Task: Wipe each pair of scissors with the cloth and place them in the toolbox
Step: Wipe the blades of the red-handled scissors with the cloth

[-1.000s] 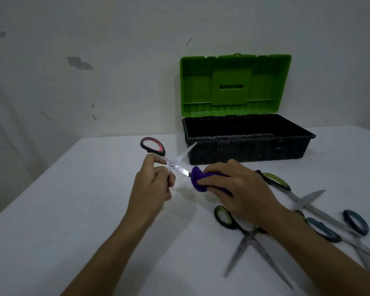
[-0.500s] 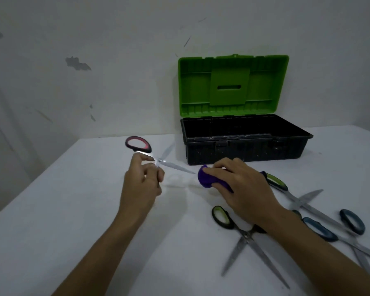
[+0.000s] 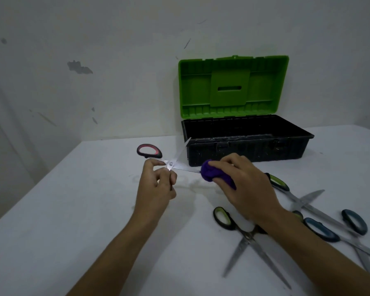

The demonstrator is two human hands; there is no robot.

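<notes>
The toolbox [image 3: 246, 146] stands open on the white table [image 3: 62, 210], its green lid [image 3: 233, 86] upright. In front of its left corner, the left hand [image 3: 156, 189] grips the red-handled scissors [image 3: 169, 161], blades spread open. The right hand [image 3: 244, 189] pinches the purple cloth [image 3: 212, 173] around one blade. In front of the toolbox, to the right, lie three more scissors: green-handled [image 3: 295, 197], yellow-green-handled [image 3: 246, 238] and blue-handled [image 3: 346, 236].

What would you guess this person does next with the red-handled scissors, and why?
Probably slide the purple cloth along the lower blade to its tip. The right hand grips the cloth around that blade, while the left hand holds the open red-handled scissors near the pivot. The upper blade looks unwiped, and the toolbox stands open behind.
</notes>
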